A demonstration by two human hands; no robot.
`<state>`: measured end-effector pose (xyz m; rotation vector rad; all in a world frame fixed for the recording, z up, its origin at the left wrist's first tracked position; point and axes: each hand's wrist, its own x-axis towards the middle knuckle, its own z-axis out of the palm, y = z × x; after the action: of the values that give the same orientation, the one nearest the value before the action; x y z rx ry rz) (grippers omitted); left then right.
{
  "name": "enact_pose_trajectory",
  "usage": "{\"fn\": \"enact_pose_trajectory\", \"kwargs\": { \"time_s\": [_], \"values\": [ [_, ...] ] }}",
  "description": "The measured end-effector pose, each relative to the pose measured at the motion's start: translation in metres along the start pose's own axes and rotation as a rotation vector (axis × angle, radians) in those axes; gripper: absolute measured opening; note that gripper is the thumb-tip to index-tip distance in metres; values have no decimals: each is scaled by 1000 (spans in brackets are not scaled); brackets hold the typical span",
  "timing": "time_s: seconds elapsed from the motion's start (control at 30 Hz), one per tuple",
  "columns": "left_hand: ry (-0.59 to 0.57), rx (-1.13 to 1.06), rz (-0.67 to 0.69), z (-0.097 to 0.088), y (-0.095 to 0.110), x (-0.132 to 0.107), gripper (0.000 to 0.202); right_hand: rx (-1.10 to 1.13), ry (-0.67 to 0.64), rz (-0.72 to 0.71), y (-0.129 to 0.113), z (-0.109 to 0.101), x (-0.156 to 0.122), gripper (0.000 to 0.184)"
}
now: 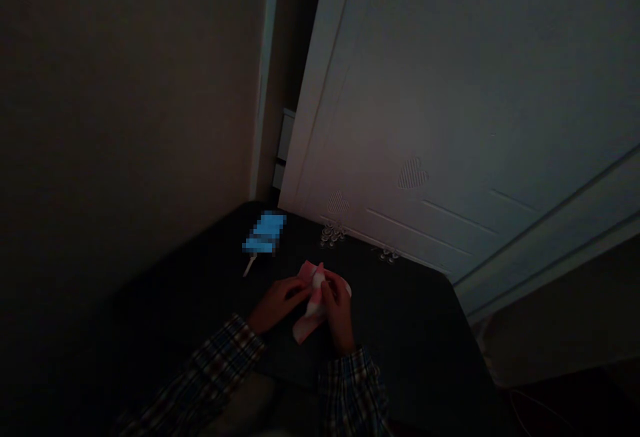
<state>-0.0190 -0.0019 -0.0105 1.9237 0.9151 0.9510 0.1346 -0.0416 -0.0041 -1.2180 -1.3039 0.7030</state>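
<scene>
A soft-looking pink and white piece [307, 327], cloth or paper, I cannot tell which, lies partly folded on the dark table. My left hand [280, 300] pinches its left side between thumb and fingers. On the right side, my right hand [340, 307] is closed on it, fingers bent round the edge. Between the two hands a ridge of the piece stands up in a fold. The dim light hides the fingertips in part.
Beyond the hands on the dark table [410, 330] lie a blurred-out blue screen with a short pale strap [249, 264], a cluster of small shiny rings [333, 234] and a smaller cluster [389, 255]. A white panel with raised hearts [413, 174] stands along the back edge; a wall [125, 90] is at left.
</scene>
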Motion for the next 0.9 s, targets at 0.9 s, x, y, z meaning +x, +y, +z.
{"fn": "enact_pose_trajectory", "kwargs": {
  "time_s": [0.9],
  "values": [
    [-16,9,10,2,4,-1,25,-295,119,-14,-4,1,-5,18]
  ]
}}
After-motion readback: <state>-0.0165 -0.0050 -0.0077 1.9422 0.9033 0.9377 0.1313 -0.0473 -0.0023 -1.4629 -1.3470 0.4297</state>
